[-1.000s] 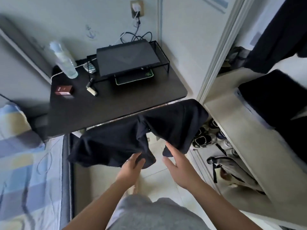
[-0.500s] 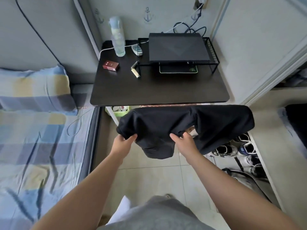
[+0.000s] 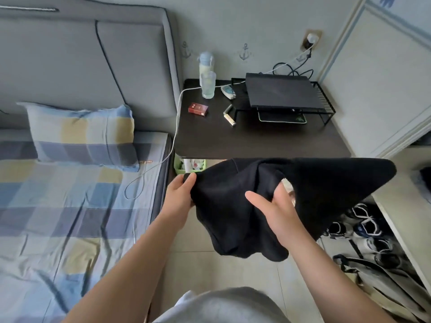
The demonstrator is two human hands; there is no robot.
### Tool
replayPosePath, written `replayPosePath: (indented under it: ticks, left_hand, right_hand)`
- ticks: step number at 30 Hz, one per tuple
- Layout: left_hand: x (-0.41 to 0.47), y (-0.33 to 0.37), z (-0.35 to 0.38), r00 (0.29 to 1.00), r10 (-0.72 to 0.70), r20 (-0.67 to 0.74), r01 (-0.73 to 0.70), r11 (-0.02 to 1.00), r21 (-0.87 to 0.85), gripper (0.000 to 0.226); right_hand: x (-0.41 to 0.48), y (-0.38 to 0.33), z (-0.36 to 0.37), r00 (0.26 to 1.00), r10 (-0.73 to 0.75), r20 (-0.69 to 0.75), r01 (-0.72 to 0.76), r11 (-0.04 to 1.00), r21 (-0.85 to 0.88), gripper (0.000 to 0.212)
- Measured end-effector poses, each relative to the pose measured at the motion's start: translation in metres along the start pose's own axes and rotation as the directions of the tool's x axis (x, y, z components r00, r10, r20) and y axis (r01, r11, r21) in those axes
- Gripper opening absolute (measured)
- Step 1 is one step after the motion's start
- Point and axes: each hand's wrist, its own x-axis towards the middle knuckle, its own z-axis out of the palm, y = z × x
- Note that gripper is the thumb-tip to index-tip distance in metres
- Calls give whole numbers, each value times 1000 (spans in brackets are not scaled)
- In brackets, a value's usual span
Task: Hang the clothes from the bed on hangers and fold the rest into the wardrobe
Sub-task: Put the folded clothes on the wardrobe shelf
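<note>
The left hand (image 3: 180,194) and right hand (image 3: 277,210) are clamping their grip on the black shirt (image 3: 228,206), whose loose 3 o'clock end may flop onto the shoes (image 3: 366,229).

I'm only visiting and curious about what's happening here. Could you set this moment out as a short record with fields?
Activity: a person holds up a piece of clothing beside the bed
Clothing: black garment, bunched, hanging in the air above the floor
Left hand: grips the garment's left edge
Right hand: grips a fold near its middle
Bed: checked sheet, pillow at its head
Side table: laptop, water bottle, red box
Floor, right: shoes
Hanger: none in view
</note>
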Motion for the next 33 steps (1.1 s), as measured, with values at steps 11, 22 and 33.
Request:
replayPosePath:
  ticks: [11,22,33]
  left_hand:
    - [-81,154,-223,944,329,-15,-325,925,-197,35]
    - [-201,111,-389,912,229,-339,-204,973,108,56]
    - [-231,60,-423,633,-17,-774,-422,831,-363,33]
  right_hand:
    - [-3,-110,237,857,-289,427,243,957,159,57]
    - [-23,-139,464,494,-54,868,-206,962,177,42]
    - [-35,-39,570,72,263,962,-249,939,-238,47]
